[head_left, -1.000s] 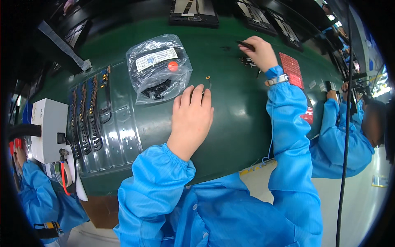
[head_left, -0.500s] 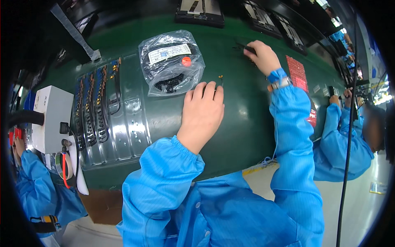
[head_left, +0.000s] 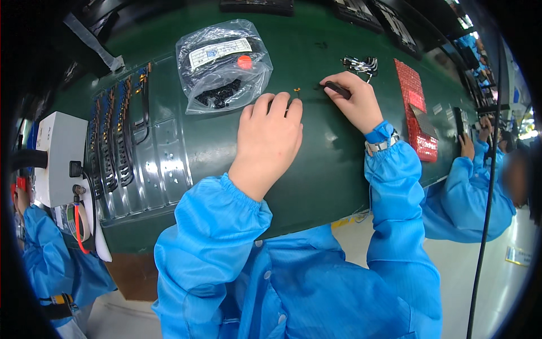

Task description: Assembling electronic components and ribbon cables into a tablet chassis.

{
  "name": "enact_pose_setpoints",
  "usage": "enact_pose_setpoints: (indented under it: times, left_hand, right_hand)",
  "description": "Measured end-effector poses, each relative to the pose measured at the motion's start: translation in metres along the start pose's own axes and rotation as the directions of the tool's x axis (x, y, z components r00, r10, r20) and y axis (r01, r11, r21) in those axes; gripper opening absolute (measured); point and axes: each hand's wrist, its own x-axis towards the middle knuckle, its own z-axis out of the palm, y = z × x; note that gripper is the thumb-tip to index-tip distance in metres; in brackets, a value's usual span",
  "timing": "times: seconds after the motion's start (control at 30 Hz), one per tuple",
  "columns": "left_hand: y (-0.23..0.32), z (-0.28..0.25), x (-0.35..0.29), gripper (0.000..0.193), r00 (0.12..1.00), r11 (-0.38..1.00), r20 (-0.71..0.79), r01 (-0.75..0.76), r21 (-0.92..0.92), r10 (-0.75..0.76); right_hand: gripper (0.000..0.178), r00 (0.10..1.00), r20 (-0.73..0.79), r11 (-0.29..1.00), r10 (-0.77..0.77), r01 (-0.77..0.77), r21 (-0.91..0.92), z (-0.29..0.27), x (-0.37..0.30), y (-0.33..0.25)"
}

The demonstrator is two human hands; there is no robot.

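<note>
**small cable and black tool: handling and grip**

a small cable (head_left: 297,90) is seen on the green bench (head_left: 322,186), its gold end just beyond the fingertips of the left hand (head_left: 266,144). the left fingers are bent and lowered to the bench; whether the cable is pinched beneath them cannot be told. a black tool (head_left: 337,88) is grasped between the thumb and fingers of the right hand (head_left: 359,104), its tip directed toward the cable but apart from it.

the cable is judged to be very light, limp and easily creased. it should be held lightly by its edges; pressure on the gold end should be avoided. the tool is judged to be light and stiff, and is best gripped at its thick middle.

a clear bag (head_left: 257,79) is placed beyond the left hand. loose parts (head_left: 361,66) are heaped beyond the right. black strips (head_left: 123,158) are lined up in a clear tray (head_left: 176,169) at left.
</note>
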Motion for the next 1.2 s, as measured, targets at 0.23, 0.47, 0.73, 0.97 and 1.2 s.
enact_pose_setpoints:
  times: [0.23,0.47,0.73,0.97,1.2]
  left_hand:
    - [0.000,-0.002,-0.002,0.038,1.000,1.000,-0.005,-0.009,-0.006,0.009]
    - [0.001,0.002,0.001,0.036,1.000,0.998,-0.002,-0.007,0.055,0.007]
    - [0.002,0.002,-0.002,0.036,1.000,0.998,-0.023,-0.003,0.059,0.004]
    - [0.002,0.007,-0.002,0.036,0.999,0.997,-0.053,0.006,0.071,-0.002]
    - [0.001,0.009,-0.003,0.034,0.997,0.998,-0.082,0.011,0.069,-0.006]
  right_hand:
    - [0.015,0.995,-0.008,0.991,-0.101,0.100,-0.083,0.008,0.002,-0.001]
    - [0.017,0.968,0.026,0.968,-0.251,0.250,0.033,0.019,0.010,-0.013]
    - [0.020,0.947,0.041,0.942,-0.319,0.321,-0.097,0.022,0.011,-0.017]
    - [0.020,0.954,0.043,0.948,-0.298,0.301,-0.099,0.025,0.014,-0.016]
    - [0.022,0.935,0.044,0.925,-0.351,0.354,-0.141,0.022,0.011,-0.015]
